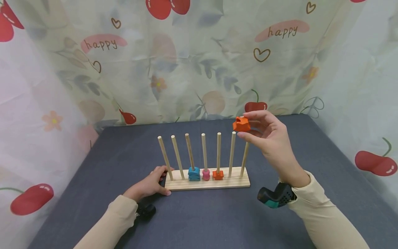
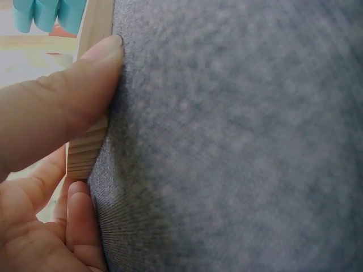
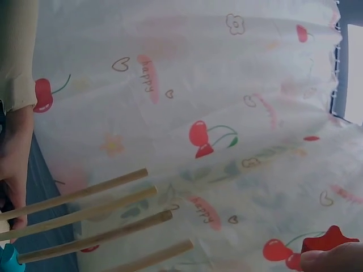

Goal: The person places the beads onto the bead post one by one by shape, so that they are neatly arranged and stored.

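A: What's leftmost?
B: Your left hand [image 1: 150, 184] is clamped on the wooden peg rack [image 1: 207, 185], at nine o'clock from the rack's middle; some fingers are hidden behind its end.
A: Next?
B: Stacked blue beads [image 1: 194, 175] on the third peg [image 1: 190, 152], their count hard to make out; then a pink bead [image 1: 206, 175] and an orange bead [image 1: 218, 175].
A: And furthest right?
B: Toward one o'clock, above the rack, your right hand [image 1: 271, 134] pinches an orange star bead [image 1: 241, 124]. Your hand hides the seventh peg's [image 1: 244, 159] tip; your thumb partly covers the bead in the right wrist view.
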Demonstrator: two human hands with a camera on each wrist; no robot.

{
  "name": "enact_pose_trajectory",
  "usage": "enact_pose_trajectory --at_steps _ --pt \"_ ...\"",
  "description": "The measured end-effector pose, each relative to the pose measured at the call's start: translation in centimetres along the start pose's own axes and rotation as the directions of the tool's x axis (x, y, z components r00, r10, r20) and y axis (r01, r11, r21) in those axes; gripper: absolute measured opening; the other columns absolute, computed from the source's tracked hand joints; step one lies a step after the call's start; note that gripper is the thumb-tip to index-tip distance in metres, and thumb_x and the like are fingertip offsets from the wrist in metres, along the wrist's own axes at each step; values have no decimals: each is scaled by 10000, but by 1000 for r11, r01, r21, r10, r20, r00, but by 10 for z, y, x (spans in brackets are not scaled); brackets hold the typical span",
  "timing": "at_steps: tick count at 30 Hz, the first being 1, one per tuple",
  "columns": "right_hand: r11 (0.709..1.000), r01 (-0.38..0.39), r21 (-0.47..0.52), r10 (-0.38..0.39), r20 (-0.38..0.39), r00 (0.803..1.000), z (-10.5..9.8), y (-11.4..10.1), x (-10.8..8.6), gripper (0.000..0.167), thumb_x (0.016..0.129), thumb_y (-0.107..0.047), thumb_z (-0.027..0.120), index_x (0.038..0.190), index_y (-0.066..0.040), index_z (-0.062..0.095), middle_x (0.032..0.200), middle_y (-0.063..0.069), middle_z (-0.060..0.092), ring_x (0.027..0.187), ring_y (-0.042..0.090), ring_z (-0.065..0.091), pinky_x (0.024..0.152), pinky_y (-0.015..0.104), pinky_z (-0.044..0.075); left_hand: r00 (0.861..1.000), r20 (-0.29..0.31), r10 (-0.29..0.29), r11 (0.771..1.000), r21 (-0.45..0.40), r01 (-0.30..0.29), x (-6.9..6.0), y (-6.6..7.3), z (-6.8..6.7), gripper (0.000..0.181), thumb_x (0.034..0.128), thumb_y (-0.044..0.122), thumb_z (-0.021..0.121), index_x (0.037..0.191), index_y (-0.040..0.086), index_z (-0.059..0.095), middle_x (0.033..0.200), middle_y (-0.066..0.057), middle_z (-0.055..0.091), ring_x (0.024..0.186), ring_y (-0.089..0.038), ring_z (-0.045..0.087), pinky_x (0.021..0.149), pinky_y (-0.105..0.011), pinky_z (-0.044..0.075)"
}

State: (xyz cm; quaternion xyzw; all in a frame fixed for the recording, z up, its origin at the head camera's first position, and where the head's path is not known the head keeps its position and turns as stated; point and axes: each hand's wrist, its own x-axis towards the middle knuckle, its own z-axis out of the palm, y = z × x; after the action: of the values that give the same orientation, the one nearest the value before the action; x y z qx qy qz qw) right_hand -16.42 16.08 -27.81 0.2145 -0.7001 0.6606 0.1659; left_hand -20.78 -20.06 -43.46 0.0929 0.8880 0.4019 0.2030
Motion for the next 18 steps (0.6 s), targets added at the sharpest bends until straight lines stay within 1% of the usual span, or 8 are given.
enact_pose_trajectory --at_steps 4,9,15,18 --pt "999 -28 -16 28 15 999 5 0 3 438 802 69 727 1200 -46 585 1208 64 564 1048 152 621 862 214 518 1000 1 -4 1000 3 4 0 -1 0 760 704 114 862 1355 153 470 1341 -152 385 1252 -344 311 1047 -592 259" --pt "998 -59 -25 60 42 997 9 1 6 424 810 40 733 1205 -15 589 1199 47 572 1048 150 627 858 229 524 1000 -6 -3 1000 8 3 1 -3 1 761 701 121 865 1352 166 474 1325 -135 395 1230 -327 316 1034 -586 265" --pt "998 -53 -23 54 48 997 14 9 11 390 809 21 742 1168 -54 609 1166 66 589 1025 134 642 849 240 531 1000 -7 -1 1000 7 1 3 -3 1 767 701 126 866 1357 164 469 1330 -144 392 1241 -333 322 1038 -581 277" --pt "999 -39 -32 41 50 998 18 13 13 390 818 11 736 1179 -19 592 1155 62 590 1020 116 647 847 239 532 1000 -6 -5 1000 12 6 3 -2 1 763 703 126 864 1355 162 469 1339 -152 389 1250 -342 326 1045 -582 278"
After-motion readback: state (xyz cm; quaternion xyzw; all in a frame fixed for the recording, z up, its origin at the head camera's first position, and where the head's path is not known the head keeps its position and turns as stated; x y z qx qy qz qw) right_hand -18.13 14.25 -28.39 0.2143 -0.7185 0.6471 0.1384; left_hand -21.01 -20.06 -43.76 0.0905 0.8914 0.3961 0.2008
